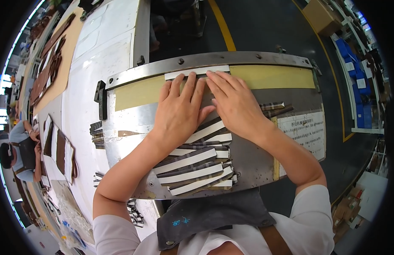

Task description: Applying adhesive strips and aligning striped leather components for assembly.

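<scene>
My left hand [178, 110] and my right hand [238, 106] lie side by side, palms down, with their fingers stretched forward. Their fingertips press on a narrow white strip [201, 71] set along the long metal bar [222, 58] at the far edge of the machine's work plate [260, 170]. Neither hand is wrapped round anything. A yellow band [273, 77] runs under the fingers beside the bar. Below my hands lies a loose pile of dark strips with white facings [190, 168], fanned over one another; my left hand and forearm hide part of it.
More dark strips [275, 108] lie right of the pile, above a printed sheet [305, 131]. At left stands a white table [86, 114] with brown and white pieces [58, 148]; a co-worker [22, 151] sits beyond it. Shelving with blue bins [354, 80] is at right.
</scene>
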{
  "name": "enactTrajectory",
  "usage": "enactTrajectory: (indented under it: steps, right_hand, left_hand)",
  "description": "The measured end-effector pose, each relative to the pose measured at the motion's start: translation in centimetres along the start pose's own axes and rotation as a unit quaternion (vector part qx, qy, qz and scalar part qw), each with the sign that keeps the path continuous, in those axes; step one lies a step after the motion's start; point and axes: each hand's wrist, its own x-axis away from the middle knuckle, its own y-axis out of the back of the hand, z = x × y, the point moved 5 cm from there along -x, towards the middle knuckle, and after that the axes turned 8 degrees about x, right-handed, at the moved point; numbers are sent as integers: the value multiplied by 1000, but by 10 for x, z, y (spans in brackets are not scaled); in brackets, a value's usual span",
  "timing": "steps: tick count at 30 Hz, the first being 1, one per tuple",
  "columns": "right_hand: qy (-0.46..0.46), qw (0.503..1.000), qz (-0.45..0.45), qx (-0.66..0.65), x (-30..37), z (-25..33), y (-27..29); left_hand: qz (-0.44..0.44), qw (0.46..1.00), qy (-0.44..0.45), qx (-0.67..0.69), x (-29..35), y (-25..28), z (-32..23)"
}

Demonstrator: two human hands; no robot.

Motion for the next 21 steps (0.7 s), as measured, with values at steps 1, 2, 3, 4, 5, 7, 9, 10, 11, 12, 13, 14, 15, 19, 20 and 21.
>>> enactTrajectory:
  steps: [1,2,3,4,5,7,9,10,11,12,13,14,15,19,20,21]
  right_hand:
    - [3,1000,4,2,0,0,0]
    - [6,1000,3,0,0,0,0]
    - [1,1000,1,-3,1,0,2]
    - [-4,1000,0,-7,1,0,2]
    - [-2,1000,-1,-9,0,0,2]
    - [-9,1000,4,-9,0,1,2]
    - [-7,1000,-1,-2,1,3,2]
    - [-4,1000,-6,6,1,4,3]
    - [-5,1000,-6,7,2,4,3]
    - [-7,1000,-8,6,1,3,2]
    - [-8,1000,-10,5,1,3,1]
    - [-6,1000,-12,6,1,2,1]
    - [-6,1000,-23,-7,2,2,1]
    - [-13,997,-52,-58,1,-7,9]
    - [-11,997,-53,-58,2,-8,10]
    - [-23,996,-58,-65,3,-11,13]
  left_hand:
    - [-3,1000,-6,5,0,0,0]
    - [-3,1000,-4,2,0,0,0]
    - [6,1000,-1,8,0,0,-2]
    - [15,1000,2,14,0,0,-3]
    - [15,1000,4,12,1,0,-2]
    - [-1,1000,-15,-7,2,1,-4]
    - [2,1000,-17,-14,2,1,-4]
    - [3,1000,-19,-20,2,1,-5]
    - [3,1000,-20,-20,3,1,-5]
    - [3,999,-23,-31,3,0,-5]
    - [2,999,-25,-42,3,0,-5]
    - [1,999,-25,-44,3,-1,-4]
    - [-2,999,-25,-46,4,-1,-6]
    - [-13,998,-18,-52,3,0,-7]
    - [-14,998,-17,-54,4,2,-9]
    - [7,1000,-8,-26,2,3,-11]
